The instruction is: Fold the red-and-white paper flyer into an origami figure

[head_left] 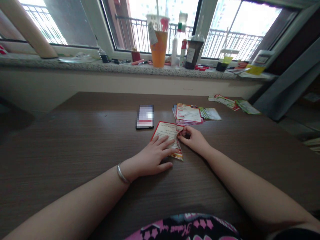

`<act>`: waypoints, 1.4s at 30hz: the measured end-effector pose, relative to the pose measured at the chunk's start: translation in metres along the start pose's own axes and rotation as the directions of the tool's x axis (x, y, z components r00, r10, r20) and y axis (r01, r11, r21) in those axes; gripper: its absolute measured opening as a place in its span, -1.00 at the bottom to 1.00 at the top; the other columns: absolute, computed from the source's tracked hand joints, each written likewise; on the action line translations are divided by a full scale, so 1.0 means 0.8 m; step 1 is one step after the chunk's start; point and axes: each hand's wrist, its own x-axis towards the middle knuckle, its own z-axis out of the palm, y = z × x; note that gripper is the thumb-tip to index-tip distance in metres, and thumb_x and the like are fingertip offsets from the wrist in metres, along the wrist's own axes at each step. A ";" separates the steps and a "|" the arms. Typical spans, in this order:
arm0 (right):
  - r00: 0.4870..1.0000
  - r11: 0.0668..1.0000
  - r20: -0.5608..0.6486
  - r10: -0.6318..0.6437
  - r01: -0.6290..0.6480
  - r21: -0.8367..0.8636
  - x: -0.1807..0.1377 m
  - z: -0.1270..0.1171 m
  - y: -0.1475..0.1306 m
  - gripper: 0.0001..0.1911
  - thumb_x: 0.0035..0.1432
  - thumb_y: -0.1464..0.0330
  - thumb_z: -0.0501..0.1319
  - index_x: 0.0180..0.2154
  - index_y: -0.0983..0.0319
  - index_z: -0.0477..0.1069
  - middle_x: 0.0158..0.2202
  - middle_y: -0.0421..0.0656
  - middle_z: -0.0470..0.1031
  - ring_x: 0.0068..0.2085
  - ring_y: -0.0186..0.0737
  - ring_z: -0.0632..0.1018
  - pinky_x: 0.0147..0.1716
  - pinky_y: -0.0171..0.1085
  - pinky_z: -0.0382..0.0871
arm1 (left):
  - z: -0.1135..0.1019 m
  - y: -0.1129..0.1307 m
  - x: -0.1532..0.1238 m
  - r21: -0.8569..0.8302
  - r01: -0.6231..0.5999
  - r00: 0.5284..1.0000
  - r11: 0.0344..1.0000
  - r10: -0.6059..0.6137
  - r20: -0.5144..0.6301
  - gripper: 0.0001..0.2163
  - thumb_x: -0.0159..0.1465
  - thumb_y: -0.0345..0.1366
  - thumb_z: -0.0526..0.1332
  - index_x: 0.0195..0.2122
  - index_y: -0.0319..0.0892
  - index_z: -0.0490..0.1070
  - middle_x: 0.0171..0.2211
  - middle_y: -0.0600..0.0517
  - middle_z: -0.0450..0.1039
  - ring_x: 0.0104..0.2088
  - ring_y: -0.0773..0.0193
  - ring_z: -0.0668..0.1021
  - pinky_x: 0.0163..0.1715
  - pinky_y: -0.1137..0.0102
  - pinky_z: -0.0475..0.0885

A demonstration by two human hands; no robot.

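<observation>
We take this for a room in a home, probably a flat. Through the framed windows (pixel 91 23) we see a metal balcony railing (pixel 138 31) and, beyond it, blurred pale buildings (pixel 138 10). A grey curtain (pixel 285 86) hangs by the right end of the speckled stone windowsill (pixel 87 65). Near the middle of that sill we find a tall takeaway cup of orange drink (pixel 159 48) and a darker takeaway cup (pixel 193 51). Below, the far edge of our wood-grain table (pixel 75 133) faces the wall.
</observation>
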 end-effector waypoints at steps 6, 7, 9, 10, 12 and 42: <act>1.000 0.998 0.024 0.016 -0.017 0.058 0.001 0.003 0.005 -0.91 0.02 0.33 0.21 -0.43 0.21 0.33 -0.47 -0.25 0.43 -0.40 -0.29 0.44 -0.30 -0.28 0.32 | 0.001 -0.001 0.000 -0.008 -0.009 1.000 1.000 0.009 -0.022 -0.54 0.28 -0.07 0.17 0.20 0.07 0.24 0.32 -0.02 0.09 0.32 -0.10 0.09 0.25 -0.07 -0.02; 0.999 0.998 0.027 0.020 -0.022 0.065 0.001 0.003 0.005 -0.91 0.02 0.33 0.21 -0.42 0.21 0.34 -0.47 -0.25 0.43 -0.40 -0.29 0.44 -0.30 -0.28 0.32 | 0.001 -0.001 0.000 -0.004 -0.009 1.000 1.000 0.009 -0.019 -0.54 0.28 -0.07 0.16 0.20 0.07 0.24 0.32 -0.02 0.08 0.32 -0.10 0.08 0.25 -0.07 -0.03; 0.999 0.996 0.032 0.027 -0.030 0.078 0.001 0.003 0.005 -0.92 0.02 0.34 0.21 -0.40 0.21 0.35 -0.46 -0.25 0.45 -0.40 -0.28 0.46 -0.30 -0.28 0.33 | 0.001 -0.001 0.000 0.004 -0.009 1.000 1.000 0.009 -0.008 -0.54 0.29 -0.06 0.15 0.21 0.07 0.23 0.33 -0.02 0.07 0.33 -0.10 0.07 0.26 -0.07 -0.04; 0.999 0.996 0.033 0.034 -0.037 0.080 0.001 0.002 0.005 -0.92 0.02 0.34 0.21 -0.40 0.21 0.35 -0.46 -0.25 0.46 -0.39 -0.28 0.47 -0.29 -0.27 0.34 | 0.002 -0.001 0.000 0.009 -0.008 1.000 1.000 0.008 -0.003 -0.54 0.29 -0.06 0.14 0.21 0.07 0.22 0.33 -0.02 0.06 0.33 -0.09 0.07 0.26 -0.07 -0.05; 0.998 0.996 0.030 0.054 -0.056 0.076 0.001 0.002 0.005 -0.93 0.03 0.35 0.20 -0.39 0.21 0.36 -0.43 -0.23 0.49 -0.37 -0.26 0.49 -0.27 -0.25 0.35 | 0.002 -0.001 0.000 0.016 -0.002 1.000 1.000 0.002 0.006 -0.53 0.29 -0.05 0.14 0.23 0.08 0.20 0.34 -0.01 0.03 0.33 -0.09 0.05 0.26 -0.07 -0.07; 0.883 0.878 0.228 -0.410 0.450 -0.162 0.002 -0.032 0.019 -0.92 0.16 0.42 0.23 -0.34 0.16 0.51 0.14 -0.09 0.35 0.16 -0.12 0.37 0.13 0.00 0.27 | 0.005 -0.004 -0.001 -0.003 0.116 0.993 0.993 -0.116 0.005 -0.41 0.27 0.04 0.11 0.27 -0.09 0.12 0.31 -0.04 0.13 0.32 -0.11 0.06 0.25 -0.10 -0.17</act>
